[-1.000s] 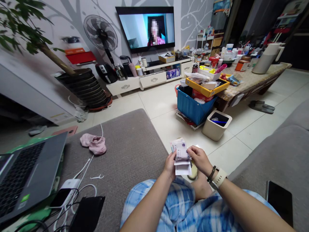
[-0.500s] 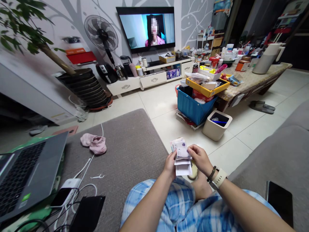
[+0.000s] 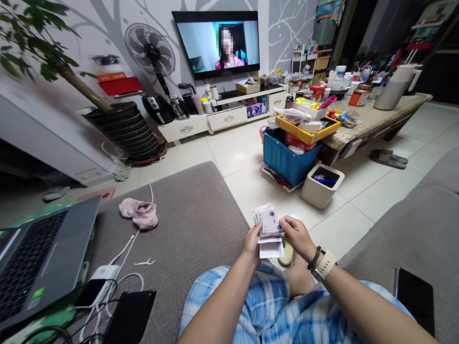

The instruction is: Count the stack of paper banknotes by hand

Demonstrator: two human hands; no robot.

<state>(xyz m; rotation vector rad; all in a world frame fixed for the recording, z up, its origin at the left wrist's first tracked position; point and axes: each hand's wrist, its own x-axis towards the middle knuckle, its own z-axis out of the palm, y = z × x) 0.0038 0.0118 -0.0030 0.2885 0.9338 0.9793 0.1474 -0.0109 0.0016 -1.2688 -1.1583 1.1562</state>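
A stack of banknotes point(image 3: 268, 220) is gripped along its left side by my left hand point(image 3: 253, 243), thumb on top. Its upper notes are pale with purple print, and lower sheets hang folded toward me. At the stack's right edge, my right hand point(image 3: 296, 234) is closed, with thumb and forefinger pinching the side of a note. How many notes lie between those fingertips is too small to tell. A light watch point(image 3: 325, 265) and a dark bracelet circle my right wrist. Both hands are above my knees in blue checked trousers point(image 3: 211, 291).
On the grey seat to the left lie pink socks point(image 3: 141, 213), a laptop point(image 3: 46, 253), cables and a white floss pick point(image 3: 144, 262). A black phone point(image 3: 414, 298) rests at the right. Ahead stand a beige bin point(image 3: 322, 186), a blue tub point(image 3: 287, 155) and a cluttered table point(image 3: 344, 136).
The top note in the stack looks different, its printed marks having shifted. My right fingers stay at the stack's right edge, and both arms have barely moved.
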